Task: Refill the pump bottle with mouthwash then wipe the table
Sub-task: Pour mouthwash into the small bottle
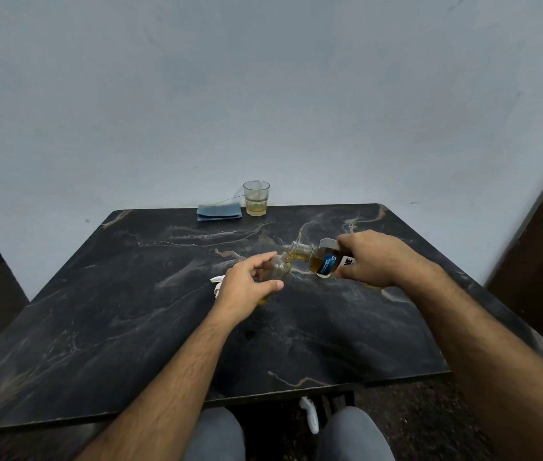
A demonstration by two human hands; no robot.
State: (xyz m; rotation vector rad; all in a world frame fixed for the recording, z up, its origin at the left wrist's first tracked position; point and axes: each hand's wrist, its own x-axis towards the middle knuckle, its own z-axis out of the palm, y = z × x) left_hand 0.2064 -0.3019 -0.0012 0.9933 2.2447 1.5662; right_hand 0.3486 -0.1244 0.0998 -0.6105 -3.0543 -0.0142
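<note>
1. Two bare hands work mid-table on the black marble-pattern table (97,327).
2. Left hand (246,287) has its fingers curled around the small clear pump bottle (276,269), which stands upright with no pump fitted.
3. Right hand (373,261) grips the amber mouthwash bottle with blue-white label (321,261), tipped left, its neck over the pump bottle's mouth.
4. White pump head (217,284) lies on the table just left of the left hand, partly hidden.
5. Folded blue cloth (219,212) at the far edge; clear glass tumbler holding yellowish liquid (256,198) just right of it.
</note>
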